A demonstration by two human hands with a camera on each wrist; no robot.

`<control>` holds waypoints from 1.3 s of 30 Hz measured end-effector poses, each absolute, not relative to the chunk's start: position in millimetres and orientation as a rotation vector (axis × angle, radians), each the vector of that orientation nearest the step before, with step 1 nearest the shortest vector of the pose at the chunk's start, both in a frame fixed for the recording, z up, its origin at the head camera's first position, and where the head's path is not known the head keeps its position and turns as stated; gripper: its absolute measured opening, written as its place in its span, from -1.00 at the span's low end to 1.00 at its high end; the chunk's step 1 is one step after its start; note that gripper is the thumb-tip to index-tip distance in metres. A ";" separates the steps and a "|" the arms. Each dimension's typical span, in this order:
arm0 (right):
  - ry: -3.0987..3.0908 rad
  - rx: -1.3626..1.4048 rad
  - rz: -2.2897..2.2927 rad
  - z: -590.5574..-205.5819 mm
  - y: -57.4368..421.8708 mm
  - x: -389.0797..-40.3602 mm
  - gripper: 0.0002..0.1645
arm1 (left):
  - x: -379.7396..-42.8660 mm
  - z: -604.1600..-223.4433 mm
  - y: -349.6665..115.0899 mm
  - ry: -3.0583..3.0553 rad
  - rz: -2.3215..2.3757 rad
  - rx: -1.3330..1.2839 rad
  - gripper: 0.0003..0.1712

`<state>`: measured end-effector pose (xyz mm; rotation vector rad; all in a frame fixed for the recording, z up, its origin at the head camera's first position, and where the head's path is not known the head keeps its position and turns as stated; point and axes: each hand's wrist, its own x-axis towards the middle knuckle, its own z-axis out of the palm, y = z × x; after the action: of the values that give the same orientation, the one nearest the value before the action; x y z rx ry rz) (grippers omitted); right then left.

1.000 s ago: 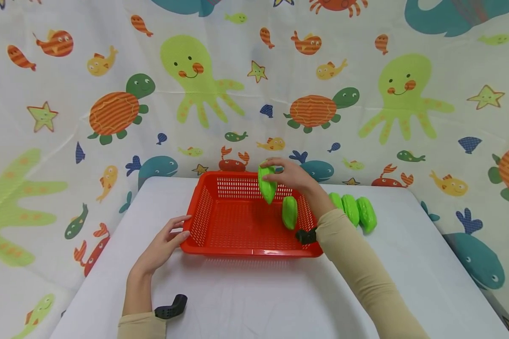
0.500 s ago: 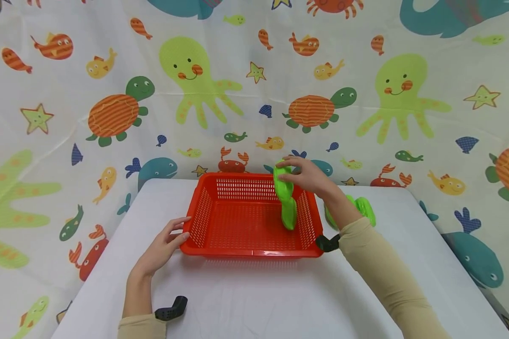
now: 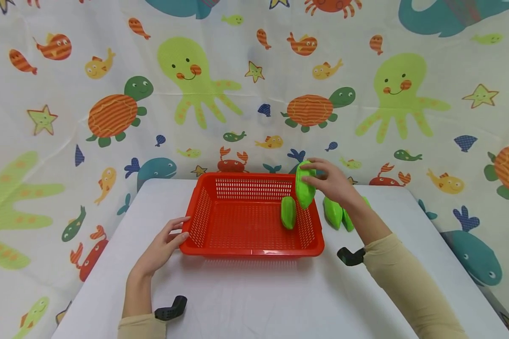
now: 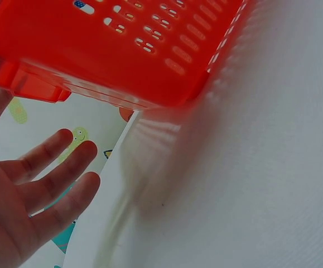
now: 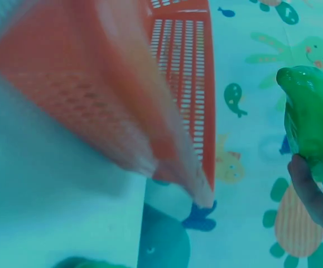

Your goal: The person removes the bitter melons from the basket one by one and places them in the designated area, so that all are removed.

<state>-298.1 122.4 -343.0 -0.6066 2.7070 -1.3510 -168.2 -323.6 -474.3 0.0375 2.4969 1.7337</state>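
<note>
My right hand [image 3: 330,181] pinches a glossy green star fruit [image 3: 305,188] by its upper part, holding it upright over the right rim of the red plastic basket [image 3: 254,253]. In the right wrist view, fingertips [image 5: 303,173] press the lower end of this ridged star fruit [image 5: 312,117]. Another star fruit [image 3: 288,213] lies inside the basket, towards its right wall. My left hand [image 3: 161,245] rests at the basket's left rim with fingers loosely extended; in the left wrist view, several fingers [image 4: 66,167] spread apart below the basket's rim [image 4: 38,84].
More green star fruits [image 3: 332,213] lie on the white table [image 3: 254,301] right of the basket, partly hidden by my right forearm. Behind the table hangs a curtain [image 3: 254,103] printed with sea animals. A black camera mount sits on each wrist.
My right hand has carried the star fruit rightwards, from over the basket's middle to its right rim. The left hand and the basket have stayed put.
</note>
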 end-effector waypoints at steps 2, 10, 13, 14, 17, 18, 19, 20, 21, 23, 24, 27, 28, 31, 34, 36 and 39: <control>2.707 -0.568 -1.353 -344.7 127.9 -294.6 -0.48 | -168.3 -474.1 -324.0 2.499 1.730 0.038 -0.35; 2.664 -0.491 -1.362 -353.6 150.0 -274.4 -0.43 | -169.6 -474.8 -323.8 2.489 1.739 0.034 -0.36; 2.660 -0.463 -1.356 -357.9 160.1 -265.5 -0.40 | -170.1 -475.1 -323.9 2.485 1.740 0.045 -0.36; 2.665 -0.452 -1.351 -359.3 163.8 -262.6 -0.38 | -170.3 -475.0 -324.0 2.485 1.739 0.047 -0.36; 2.696 -0.408 -1.342 -364.0 175.7 -256.3 -0.34 | -170.5 -474.0 -324.5 2.478 1.741 0.053 -0.36; 2.707 -0.397 -1.343 -365.2 179.8 -254.4 -0.32 | -170.7 -473.7 -324.4 2.478 1.742 0.052 -0.36; 2.717 -0.383 -1.343 -366.3 184.0 -252.2 -0.31 | -170.7 -473.3 -324.4 2.475 1.744 0.054 -0.36; 2.722 -0.364 -1.349 -367.1 188.0 -249.9 -0.30 | -170.8 -473.0 -324.5 2.473 1.745 0.056 -0.36; 2.723 -0.349 -1.359 -367.8 191.7 -247.6 -0.30 | -170.9 -472.7 -324.5 2.471 1.746 0.058 -0.36; 2.726 -0.333 -1.376 -369.2 198.8 -242.9 -0.30 | -171.1 -472.3 -324.6 2.471 1.744 0.056 -0.36; 2.732 -0.323 -1.377 -369.5 201.8 -240.2 -0.30 | -171.3 -472.2 -324.8 2.471 1.742 0.057 -0.36; 2.751 -0.305 -1.366 -372.2 209.9 -234.3 -0.31 | -172.4 -472.0 -326.4 2.466 1.737 0.059 -0.35; 2.757 -0.301 -1.357 -373.3 212.5 -232.7 -0.31 | -172.8 -471.9 -327.0 2.464 1.737 0.058 -0.35; 2.757 -0.291 -1.329 -377.8 218.9 -228.6 -0.31 | -173.8 -472.0 -328.5 2.458 1.738 0.061 -0.35; 2.741 -0.282 -1.306 -383.7 223.3 -224.9 -0.30 | -174.0 -472.3 -329.4 2.462 1.737 0.068 -0.35; 2.741 -0.276 -1.282 -388.2 225.2 -222.3 -0.29 | -174.1 -472.7 -329.9 2.465 1.734 0.078 -0.35; 2.744 -0.279 -1.242 -395.4 227.3 -218.8 -0.30 | -174.6 -473.3 -329.9 2.469 1.735 0.073 -0.36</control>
<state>-218.8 227.3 -395.4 -0.2787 2.7443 -1.2419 -174.6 -329.9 -473.3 0.0727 2.4693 1.7353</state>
